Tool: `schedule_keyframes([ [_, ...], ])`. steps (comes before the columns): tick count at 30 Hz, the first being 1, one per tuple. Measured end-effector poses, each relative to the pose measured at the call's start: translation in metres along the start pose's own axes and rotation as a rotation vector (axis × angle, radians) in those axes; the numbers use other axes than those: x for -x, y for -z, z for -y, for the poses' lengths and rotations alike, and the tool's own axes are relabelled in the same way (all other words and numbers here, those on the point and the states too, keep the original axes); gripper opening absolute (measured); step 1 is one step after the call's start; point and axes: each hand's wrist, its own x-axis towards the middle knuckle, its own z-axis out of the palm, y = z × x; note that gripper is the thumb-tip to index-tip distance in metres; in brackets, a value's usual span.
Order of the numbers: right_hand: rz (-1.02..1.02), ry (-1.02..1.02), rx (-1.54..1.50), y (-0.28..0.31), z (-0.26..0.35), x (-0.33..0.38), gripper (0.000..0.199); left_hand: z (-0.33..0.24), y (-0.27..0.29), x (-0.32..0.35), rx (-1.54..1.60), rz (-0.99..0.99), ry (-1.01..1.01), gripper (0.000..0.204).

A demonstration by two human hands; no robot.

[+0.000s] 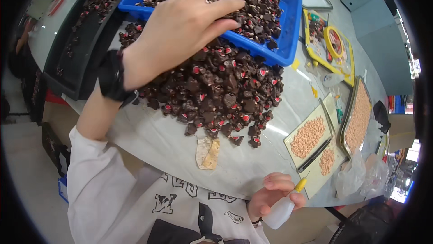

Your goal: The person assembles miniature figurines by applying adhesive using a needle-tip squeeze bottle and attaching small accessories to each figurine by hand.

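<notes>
My left hand (pixel 178 32), with a black band on the wrist, reaches over a blue plastic tray (pixel 275 55) at the far side. Its fingers are spread just above small dark pieces with pale and red bits; whether a fingertip touches them I cannot tell. In front of the tray a heap of larger dark brown pieces (pixel 225 93), many with red-and-white spots, covers the table. Near the front edge, my right hand (pixel 276 186) is closed round a small white squeeze bottle (pixel 278 211) with a yellow tip, tilted with the tip up. A crumpled cream scrap (pixel 207 153) lies before the heap.
A long black tray (pixel 67 75) with dark pieces stands on the left. At right are a yellow tray (pixel 311 54) with a yellow tape roll (pixel 333 42), a card (pixel 295 156) bearing small beige pieces, a black pen-like tool (pixel 314 155), a beige-filled tray (pixel 357 118) and plastic bags (pixel 352 178).
</notes>
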Motion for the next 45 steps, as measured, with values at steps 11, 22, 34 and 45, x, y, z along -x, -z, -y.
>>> schedule_keyframes([
  [11,0.013,-0.053,0.089,-0.008,0.029,-0.018,0.049,0.02,0.089,0.132,0.007,0.211,0.698,0.028],
  [22,-0.204,-0.506,-1.243,-0.034,0.087,-0.073,0.007,0.048,0.054,0.157,-0.131,0.212,0.646,0.045],
  [34,0.042,-0.624,-1.32,-0.022,0.068,-0.075,0.013,-0.004,0.077,0.123,0.571,-0.013,0.875,0.03],
  [45,0.176,-0.466,-1.409,-0.004,0.052,-0.062,0.023,-0.131,0.019,0.118,2.433,0.359,0.951,0.051],
])
